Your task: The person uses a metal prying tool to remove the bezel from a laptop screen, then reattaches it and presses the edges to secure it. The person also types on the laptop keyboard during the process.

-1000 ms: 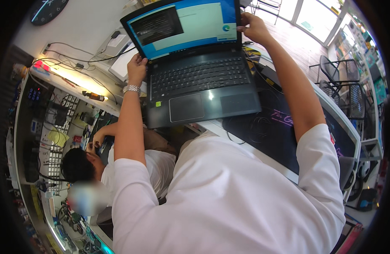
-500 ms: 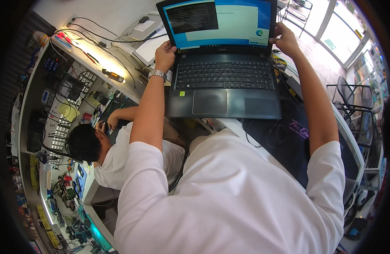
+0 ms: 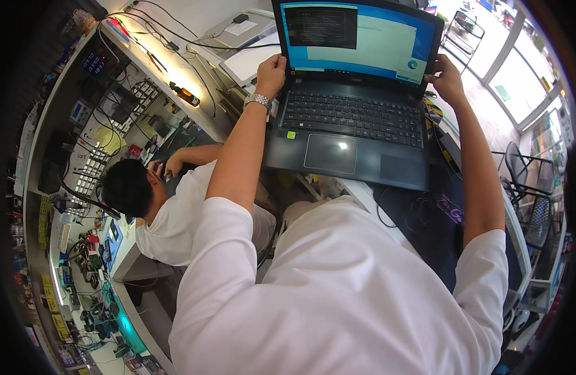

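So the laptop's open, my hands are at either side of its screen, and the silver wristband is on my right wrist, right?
Not quite: the head view shows the silver wristband on your left wrist. The laptop is open, with your left hand and right hand at either side of its screen.

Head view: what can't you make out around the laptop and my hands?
All in the head view:
Text in the dark window on the laptop: too small and blurred.
The laptop's underside: hidden by its own body.
Any fingers of the left hand or right hand behind the lid: hidden by the lid.
Lid's top left corner: cut off by the upper edge.
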Motion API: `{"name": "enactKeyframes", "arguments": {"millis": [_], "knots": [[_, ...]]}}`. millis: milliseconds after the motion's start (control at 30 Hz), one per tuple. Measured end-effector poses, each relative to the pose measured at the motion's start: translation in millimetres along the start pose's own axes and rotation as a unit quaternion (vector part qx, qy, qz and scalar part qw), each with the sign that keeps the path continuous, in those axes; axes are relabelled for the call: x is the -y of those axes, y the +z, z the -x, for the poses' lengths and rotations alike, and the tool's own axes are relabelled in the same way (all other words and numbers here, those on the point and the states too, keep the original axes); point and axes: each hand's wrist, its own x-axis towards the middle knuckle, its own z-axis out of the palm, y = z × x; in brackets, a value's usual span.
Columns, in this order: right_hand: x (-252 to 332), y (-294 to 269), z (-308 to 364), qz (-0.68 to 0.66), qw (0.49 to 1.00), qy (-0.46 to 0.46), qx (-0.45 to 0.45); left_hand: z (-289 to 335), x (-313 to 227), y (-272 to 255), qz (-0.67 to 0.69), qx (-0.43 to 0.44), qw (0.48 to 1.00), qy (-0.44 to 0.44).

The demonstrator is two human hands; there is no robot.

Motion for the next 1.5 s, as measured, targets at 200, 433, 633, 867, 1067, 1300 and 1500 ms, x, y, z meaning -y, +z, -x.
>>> {"name": "enactKeyframes", "arguments": {"millis": [200, 433, 633, 867, 1067, 1300, 1500], "knots": [[4.7, -2.4, -1.0, -0.002, 1.000, -0.010, 0.020, -19.1, -22.6, 0.8, 0.066, -0.046, 0.997, 0.008], [2.1, -3.7, -3.2, -0.003, 1.000, 0.012, 0.029, -31.9, -35.1, 1.5, 0.011, -0.083, 0.996, 0.040], [-3.6, -2.6, -4.7, -0.007, 0.999, -0.038, 0.023, -43.1, -37.7, -0.3, 0.220, -0.041, 0.975, 0.002], [3.1, -5.8, -3.8, -0.008, 1.000, -0.021, 0.020, -61.1, -66.9, 2.0, 0.131, -0.110, 0.984, 0.050], [5.6, -4.9, -2.7, -0.038, 0.999, -0.018, 0.014, -56.8, -80.3, 6.0, 0.183, -0.115, 0.975, 0.045], [5.4, -5.6, -5.4, -0.040, 0.999, 0.017, 0.013, -82.4, -109.2, 6.5, 0.223, -0.094, 0.966, 0.092], [18.7, -14.7, -13.2, -0.016, 0.999, 0.016, -0.037, -85.7, -119.1, 7.2, 0.232, -0.102, 0.965, 0.065]]}}
